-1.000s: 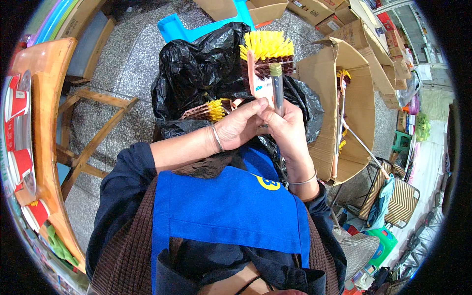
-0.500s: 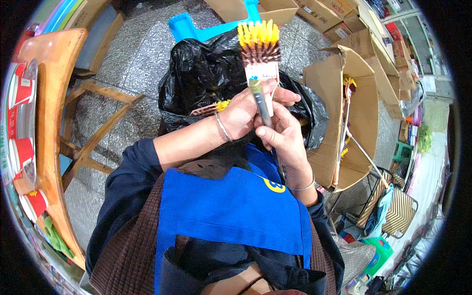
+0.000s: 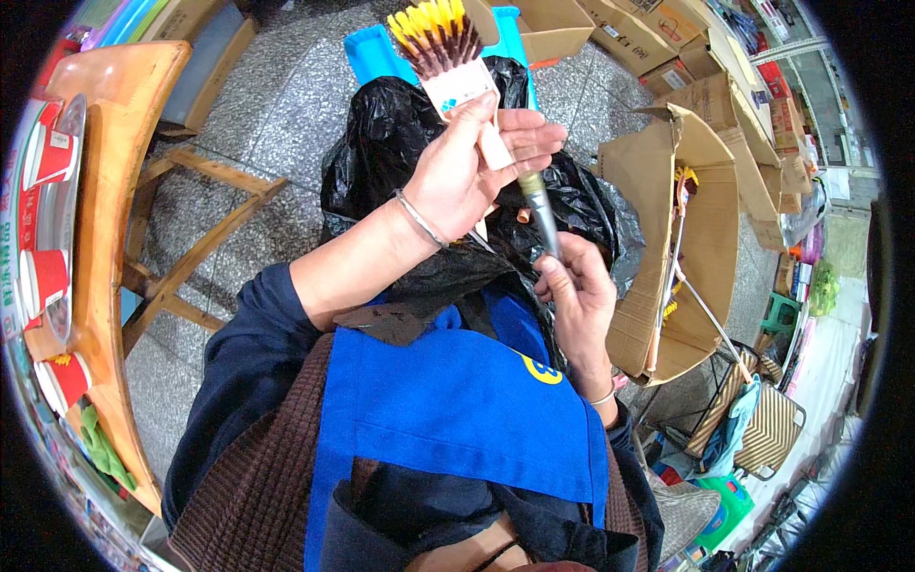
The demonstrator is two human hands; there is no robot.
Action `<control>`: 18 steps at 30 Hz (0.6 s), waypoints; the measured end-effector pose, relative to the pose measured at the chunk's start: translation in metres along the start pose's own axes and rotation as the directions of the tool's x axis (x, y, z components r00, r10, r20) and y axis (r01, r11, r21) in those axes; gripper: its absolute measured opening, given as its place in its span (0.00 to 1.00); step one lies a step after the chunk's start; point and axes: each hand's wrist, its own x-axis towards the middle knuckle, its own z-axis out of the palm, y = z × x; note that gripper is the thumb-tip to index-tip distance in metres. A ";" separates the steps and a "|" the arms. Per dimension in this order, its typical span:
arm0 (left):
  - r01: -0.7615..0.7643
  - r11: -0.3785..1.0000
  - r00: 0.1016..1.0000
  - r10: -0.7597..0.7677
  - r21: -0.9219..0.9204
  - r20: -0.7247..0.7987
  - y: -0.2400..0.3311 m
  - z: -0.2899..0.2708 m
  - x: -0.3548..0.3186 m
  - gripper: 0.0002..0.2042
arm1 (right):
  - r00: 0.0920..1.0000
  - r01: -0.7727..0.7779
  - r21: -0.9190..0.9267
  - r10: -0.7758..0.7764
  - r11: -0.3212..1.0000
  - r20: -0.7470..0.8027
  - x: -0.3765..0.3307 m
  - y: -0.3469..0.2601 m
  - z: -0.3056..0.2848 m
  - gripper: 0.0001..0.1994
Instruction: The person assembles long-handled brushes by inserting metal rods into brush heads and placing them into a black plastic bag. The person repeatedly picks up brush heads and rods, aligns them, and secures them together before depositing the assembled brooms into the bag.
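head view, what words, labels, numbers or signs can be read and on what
Brush label: blue mark, print too small.
Apron badge: blue character, partly hidden, unclear.
Cardboard boxes: dark print, too small.
Red containers: label print too small.
Left rim: green lettering, too distorted.

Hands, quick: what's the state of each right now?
Left hand: holding the yellow-and-brown brush under its thumb, fingers outstretched.
Right hand: closed around the grey pole.

Head-worn fisheye, facing down, near left hand (image 3: pixel 460 178), right hand (image 3: pixel 579 294)
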 end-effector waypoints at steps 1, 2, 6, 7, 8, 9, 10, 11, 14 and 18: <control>0.000 1.000 1.000 0.000 0.016 -0.013 0.002 0.000 0.000 0.25 | 0.998 0.068 -0.086 -0.069 0.994 -0.015 0.001 0.002 0.002 0.11; 0.016 1.000 0.999 -0.016 -0.012 -0.028 0.002 0.000 0.000 0.25 | 0.994 0.096 -0.210 -0.105 0.973 -0.033 0.002 0.004 0.004 0.11; 0.066 0.991 0.995 -0.073 -0.115 -0.063 -0.001 0.000 -0.001 0.26 | 0.936 0.305 -0.396 -0.350 0.866 -0.045 0.009 0.006 0.007 0.13; 0.071 0.990 0.995 -0.079 -0.124 -0.060 -0.002 -0.001 -0.001 0.26 | 0.925 0.328 -0.406 -0.378 0.853 -0.047 0.011 0.007 0.007 0.13; 0.075 0.988 0.995 -0.084 -0.133 -0.059 -0.003 -0.001 -0.002 0.26 | 0.915 0.344 -0.424 -0.400 0.838 -0.049 0.012 0.007 0.009 0.13; 0.074 0.987 0.995 -0.082 -0.140 -0.053 -0.003 -0.002 -0.002 0.26 | 0.905 0.360 -0.441 -0.423 0.822 -0.050 0.014 0.007 0.010 0.13; 0.073 0.987 0.996 -0.081 -0.147 -0.048 -0.004 -0.002 -0.002 0.25 | 0.891 0.379 -0.457 -0.451 0.805 -0.057 0.015 0.007 0.011 0.13; 0.068 0.986 0.996 -0.076 -0.152 -0.044 -0.004 -0.003 -0.003 0.25 | 0.876 0.395 -0.472 -0.478 0.788 -0.064 0.016 0.007 0.012 0.14; 0.031 0.993 0.997 -0.039 -0.111 -0.073 -0.005 -0.002 -0.004 0.23 | 0.861 0.380 -0.549 -0.501 0.744 -0.083 0.016 0.008 0.013 0.14; -0.074 0.994 0.991 0.064 -0.083 -0.115 -0.010 0.000 -0.006 0.20 | 0.838 0.360 -0.642 -0.537 0.677 -0.097 0.017 0.008 0.014 0.15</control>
